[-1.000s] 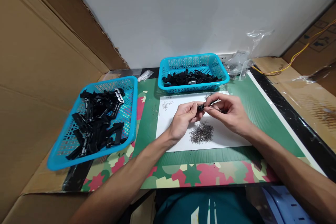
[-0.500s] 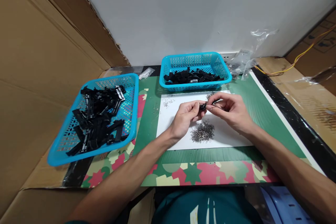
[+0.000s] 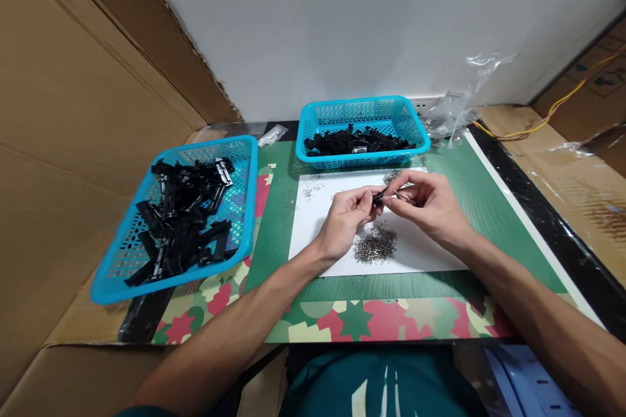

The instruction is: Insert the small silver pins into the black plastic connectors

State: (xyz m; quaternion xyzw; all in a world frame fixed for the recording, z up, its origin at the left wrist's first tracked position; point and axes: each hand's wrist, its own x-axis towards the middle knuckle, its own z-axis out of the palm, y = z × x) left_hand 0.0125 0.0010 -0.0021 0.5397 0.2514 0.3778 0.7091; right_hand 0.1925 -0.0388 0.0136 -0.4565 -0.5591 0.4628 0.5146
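Above the white sheet [image 3: 313,234], my left hand [image 3: 345,215] is closed on a small black plastic part [image 3: 377,198], mostly hidden by the fingers. My right hand [image 3: 428,205] meets it from the right, thumb and forefinger pinched at the part's end. A thin dark or metallic thing shows between the right fingers, too small to name. Just below the hands lies a pile of small bent metal pieces [image 3: 375,245], perhaps springs. A smaller cluster of them [image 3: 391,178] sits behind the right hand.
A blue basket [image 3: 254,208] at left holds several black plastic parts [image 3: 180,228]. Another blue basket [image 3: 362,161] at the back holds black pieces [image 3: 362,141]. Loose metal pieces [image 3: 309,191] lie at the sheet's far left. Plastic bags [image 3: 450,114] and a yellow wire [image 3: 560,107] are at right.
The view has shifted very slightly. Both hands stay together at the black part, with only a small movement of the right fingers.
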